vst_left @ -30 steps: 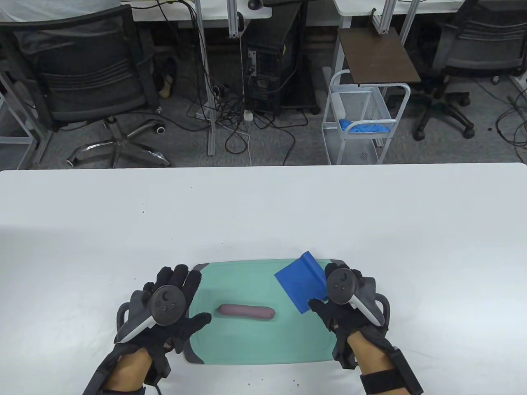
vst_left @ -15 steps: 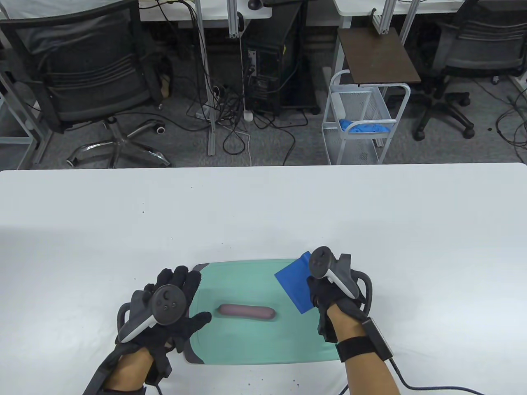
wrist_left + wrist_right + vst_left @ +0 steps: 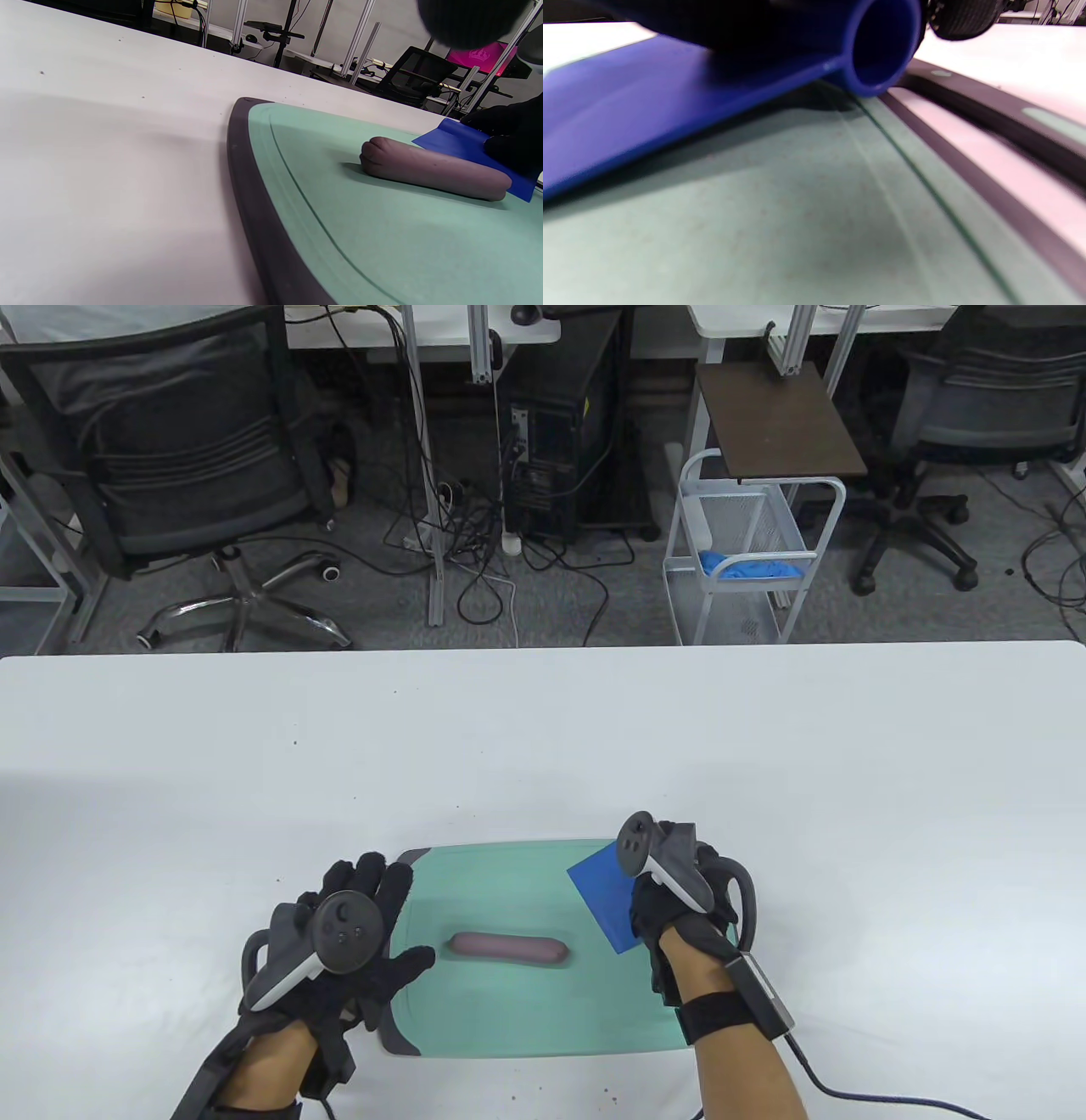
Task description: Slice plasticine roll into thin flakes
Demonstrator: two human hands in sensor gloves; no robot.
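Observation:
A purple-brown plasticine roll [image 3: 507, 948] lies whole on the green cutting board [image 3: 526, 1018], also seen in the left wrist view [image 3: 432, 169]. My left hand [image 3: 397, 913] rests flat with spread fingers on the board's left edge, apart from the roll. My right hand [image 3: 655, 909] grips the blue scraper [image 3: 601, 892] at the board's right end. In the right wrist view the scraper [image 3: 649, 106] is tilted, its tube handle raised just off the board [image 3: 797, 233], with my gloved fingers [image 3: 734, 21] over it. The scraper blade [image 3: 458, 142] lies behind the roll's right end.
The white table [image 3: 543, 729] stretches wide around the board. Beyond its far edge stand office chairs [image 3: 178, 458], a computer tower and a white wire cart [image 3: 747, 560]. A cable [image 3: 848, 1090] trails from my right wrist over the table.
My right hand moved left and forward, turned over the scraper's handle and took hold of it. My left hand and the roll stayed put.

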